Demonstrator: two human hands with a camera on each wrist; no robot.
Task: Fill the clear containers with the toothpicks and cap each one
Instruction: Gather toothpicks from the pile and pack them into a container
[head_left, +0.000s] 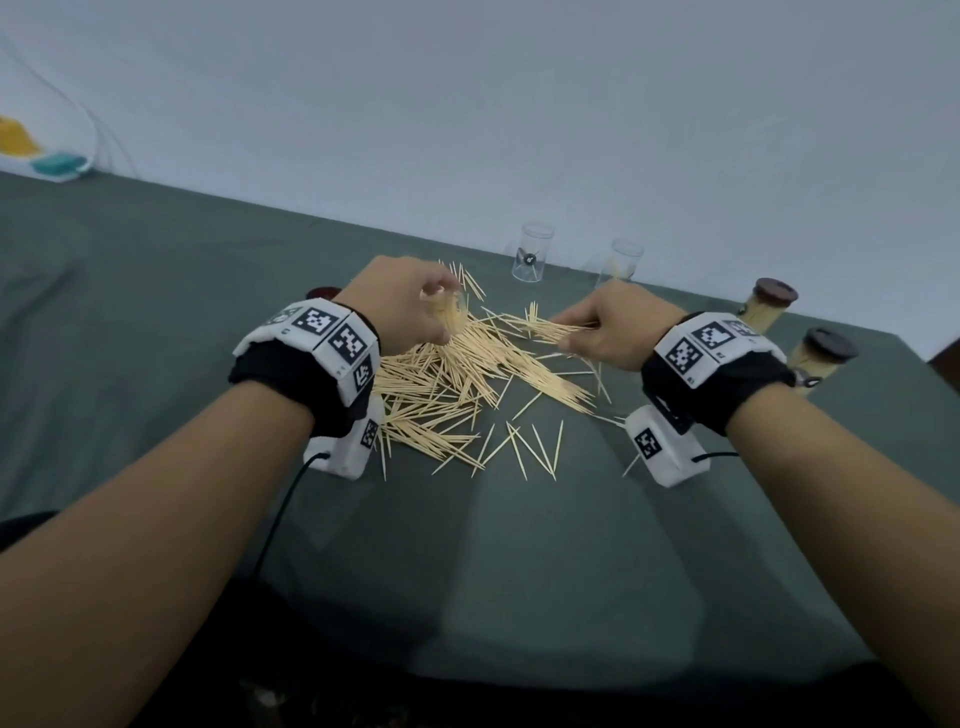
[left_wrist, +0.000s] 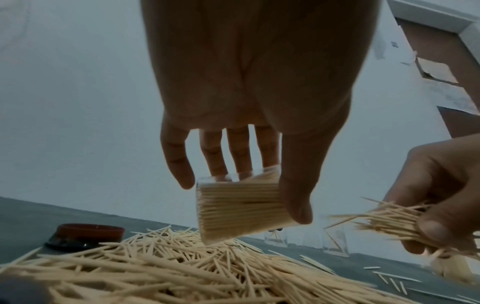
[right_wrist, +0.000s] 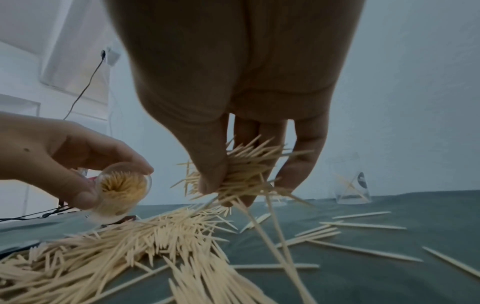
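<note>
The left hand (left_wrist: 249, 86) grips a clear cylindrical plastic container (left_wrist: 241, 207) packed with pale wooden toothpicks – thumb and fingers (left_wrist: 179, 164) around it. At its 3 o'clock, the right hand (right_wrist: 233, 82) pinches a loose toothpick bundle (right_wrist: 244, 174) above the pile (head_left: 447, 384) on the grey-green table (head_left: 519, 545).

A desk (head_left: 156, 312) under a grey-green cloth carries a loose heap of toothpicks (head_left: 447, 395) at its middle. Two clear containers (head_left: 531, 253) stand near the far edge, two capped, filled ones (head_left: 768, 310) by the right edge, and a dark cap (left_wrist: 85, 236) left of the heap.
</note>
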